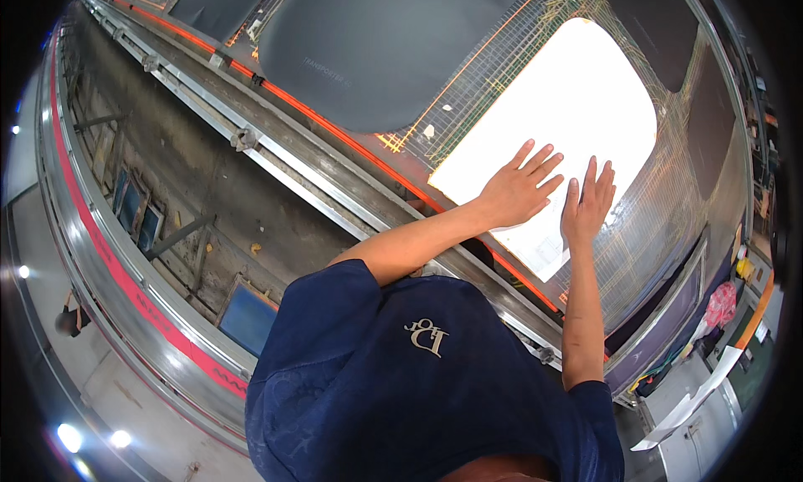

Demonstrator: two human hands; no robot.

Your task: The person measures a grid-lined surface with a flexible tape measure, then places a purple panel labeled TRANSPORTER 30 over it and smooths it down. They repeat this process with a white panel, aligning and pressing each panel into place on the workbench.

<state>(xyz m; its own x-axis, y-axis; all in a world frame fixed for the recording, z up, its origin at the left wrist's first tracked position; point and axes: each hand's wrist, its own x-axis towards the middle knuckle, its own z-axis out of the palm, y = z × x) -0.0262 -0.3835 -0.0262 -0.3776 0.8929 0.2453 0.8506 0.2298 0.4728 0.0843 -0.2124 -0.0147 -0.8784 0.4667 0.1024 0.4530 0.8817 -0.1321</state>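
Note:
A large white sheet (577, 89) with one broad rounded end lies flat on a worktable (669, 206) covered in drawn grid lines. My left hand (523, 189) rests palm down on the sheet near its lower left part, fingers spread. Beside it, my right hand (589, 206) lies flat near the sheet's right edge, fingers stretched out and slightly apart. Faint printed marks show on the sheet's near corner, below the left hand. Neither hand grips anything.
A big dark grey rounded panel (376, 55) lies left of the sheet. Another dark piece (652, 30) lies at the far right. Metal rails (251, 139) and an orange strip (351, 143) run along the table's near edge. Pink cloth (719, 306) sits at the right; a distant person (72, 320) is far left.

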